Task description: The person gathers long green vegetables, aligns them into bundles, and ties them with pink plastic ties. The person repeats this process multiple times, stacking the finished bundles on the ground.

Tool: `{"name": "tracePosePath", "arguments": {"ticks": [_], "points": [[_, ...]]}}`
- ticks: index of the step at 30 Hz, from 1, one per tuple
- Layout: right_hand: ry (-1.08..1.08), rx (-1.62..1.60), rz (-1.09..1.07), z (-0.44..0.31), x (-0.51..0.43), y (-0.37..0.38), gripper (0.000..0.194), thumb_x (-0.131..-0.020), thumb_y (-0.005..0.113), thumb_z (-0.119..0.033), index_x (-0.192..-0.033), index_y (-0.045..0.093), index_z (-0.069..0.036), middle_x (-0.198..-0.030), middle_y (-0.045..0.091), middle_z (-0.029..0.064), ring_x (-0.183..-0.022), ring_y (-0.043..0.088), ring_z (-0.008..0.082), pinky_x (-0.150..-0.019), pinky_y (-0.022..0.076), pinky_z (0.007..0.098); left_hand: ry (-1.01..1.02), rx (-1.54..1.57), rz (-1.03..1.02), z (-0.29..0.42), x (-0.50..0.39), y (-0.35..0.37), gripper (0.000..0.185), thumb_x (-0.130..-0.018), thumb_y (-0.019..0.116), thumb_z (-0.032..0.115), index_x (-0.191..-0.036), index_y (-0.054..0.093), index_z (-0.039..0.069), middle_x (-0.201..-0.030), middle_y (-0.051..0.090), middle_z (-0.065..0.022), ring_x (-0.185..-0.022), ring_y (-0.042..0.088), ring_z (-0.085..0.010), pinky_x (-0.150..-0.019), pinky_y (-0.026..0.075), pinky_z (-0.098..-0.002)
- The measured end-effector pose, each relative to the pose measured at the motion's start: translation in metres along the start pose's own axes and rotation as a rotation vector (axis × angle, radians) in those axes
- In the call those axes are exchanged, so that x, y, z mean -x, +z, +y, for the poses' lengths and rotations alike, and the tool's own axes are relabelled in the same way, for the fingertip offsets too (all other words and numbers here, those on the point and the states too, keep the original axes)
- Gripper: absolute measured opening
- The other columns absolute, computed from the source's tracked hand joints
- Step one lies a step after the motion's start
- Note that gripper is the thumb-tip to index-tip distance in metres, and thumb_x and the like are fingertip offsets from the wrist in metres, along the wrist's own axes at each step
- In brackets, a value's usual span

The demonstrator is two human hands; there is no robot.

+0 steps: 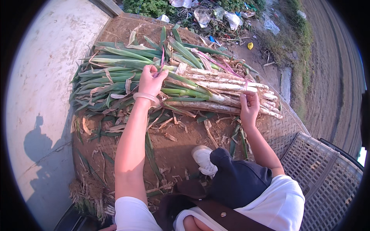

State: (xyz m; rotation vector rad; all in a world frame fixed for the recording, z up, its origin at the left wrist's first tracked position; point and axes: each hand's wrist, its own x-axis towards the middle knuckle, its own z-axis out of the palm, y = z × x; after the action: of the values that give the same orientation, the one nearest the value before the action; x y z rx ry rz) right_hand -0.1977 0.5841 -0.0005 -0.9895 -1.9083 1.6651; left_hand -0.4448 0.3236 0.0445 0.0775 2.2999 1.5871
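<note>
A large bundle of long green onions [208, 77] lies across the soil-covered metal floor before me, leaves to the left and white root ends to the right. At the leafy part, my left hand [151, 79] pinches a pink-purple tie [162, 57] between thumb and fingers; a pale bangle [146, 98] circles that wrist. My right hand [250, 108] rests against the white stalks near the roots, its fingers curled. A second pink tie [222, 65] runs over the stalks down to those fingertips; whether they grip it is hidden.
A pale metal wall [52, 72] rises at left. Grey plastic crates [323, 170] stand at lower right, and a rooty bundle [89, 199] lies at lower left. Dry leaves litter the floor [170, 150] around my white shoe [204, 160]. Beyond the edge lies rubbish [202, 17].
</note>
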Motion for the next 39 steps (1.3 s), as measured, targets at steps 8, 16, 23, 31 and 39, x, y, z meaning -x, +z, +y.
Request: {"name": "tracePosePath", "arguments": {"ticks": [8,16,23,31,39], "points": [[-0.167,0.112,-0.25,-0.042,0.072,-0.006,0.013,-0.089,0.067,-0.001,-0.096,0.06,-0.009,-0.064,0.035,-0.0063,-0.066,0.033,0.0098,-0.084,0.029,0.0294,0.045,0.392,0.252,0.044,0.137,-0.051,0.04,-0.089,0.076,0.004,-0.089,0.037,0.013,-0.065,0.04,0.0076,-0.055,0.034,-0.0012,-0.048,0.025,-0.0182],[-0.583,-0.113,-0.673,-0.141,0.108,0.059,0.027,-0.079,0.078,-0.012,-0.101,0.062,-0.014,-0.073,0.038,-0.0034,-0.075,0.04,0.0166,-0.081,0.0279,0.0328,0.363,0.167,0.698,0.157,0.238,-0.169,0.035,-0.093,0.067,-0.001,-0.083,0.037,0.015,-0.059,0.035,0.007,-0.05,0.026,-0.001,-0.048,0.022,-0.0183],[-0.758,-0.572,-0.76,-0.209,0.158,0.181,0.031,-0.082,0.076,-0.015,-0.107,0.058,-0.012,-0.082,0.038,0.0001,-0.08,0.037,0.019,-0.08,0.026,0.0339,0.696,-0.221,0.981,0.28,0.305,-0.299,0.011,-0.1,0.06,0.007,-0.105,0.065,-0.002,-0.076,0.061,-0.0046,-0.067,0.055,-0.0086,-0.077,0.051,-0.0214],[-0.402,-0.146,-1.072,-0.15,0.168,0.283,0.044,-0.08,0.083,-0.033,-0.112,0.058,-0.015,-0.089,0.049,0.0003,-0.093,0.045,0.0206,-0.091,0.031,0.0354,0.352,-0.54,0.596,0.276,0.264,-0.277,0.023,-0.096,0.068,0.007,-0.103,0.046,0.007,-0.087,0.065,-0.0027,-0.08,0.056,-0.005,-0.075,0.043,-0.018],[-0.277,-0.183,-1.112,-0.105,0.13,0.315,0.054,-0.074,0.086,-0.023,-0.115,0.054,-0.008,-0.084,0.056,0.0046,-0.082,0.058,0.0224,-0.076,0.0497,0.0367,0.16,-0.69,0.729,0.273,0.234,-0.278,0.023,-0.097,0.069,0.015,-0.099,0.047,0.009,-0.071,0.058,0.0017,-0.067,0.044,-0.0025,-0.064,0.034,-0.0173]]}}
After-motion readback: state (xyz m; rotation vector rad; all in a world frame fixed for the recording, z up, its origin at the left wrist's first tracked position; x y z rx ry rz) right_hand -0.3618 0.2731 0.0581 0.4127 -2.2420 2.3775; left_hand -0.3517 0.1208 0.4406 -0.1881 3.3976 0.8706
